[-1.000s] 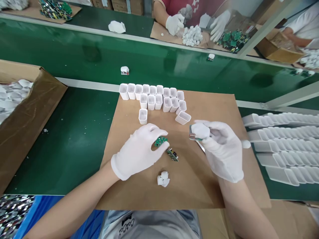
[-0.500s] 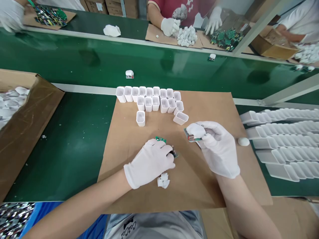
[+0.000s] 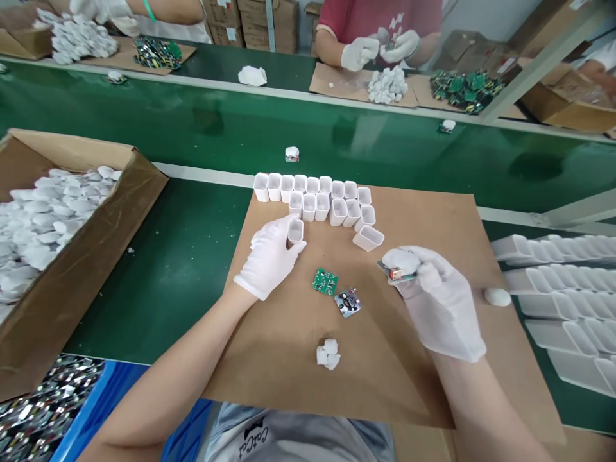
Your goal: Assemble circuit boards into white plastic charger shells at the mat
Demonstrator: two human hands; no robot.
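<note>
Left hand (image 3: pixel 270 258) around a white cup (image 3: pixel 296 231), right hand (image 3: pixel 441 303) pinching a padded circuit board (image 3: pixel 402 262)!
The cup stands just above centre frame, thumb and fingers either side, though I can't tell how firmly; the padded circuit board is up right of centre. Between them lie a green board (image 3: pixel 325 282) and a component board (image 3: pixel 348 303), white scraps (image 3: pixel 328 354) below.

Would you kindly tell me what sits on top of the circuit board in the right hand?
A white wad sits there, a reddish component showing below it. Whatever else the circuit board carries is covered by the wad and the gloved right hand.
</note>
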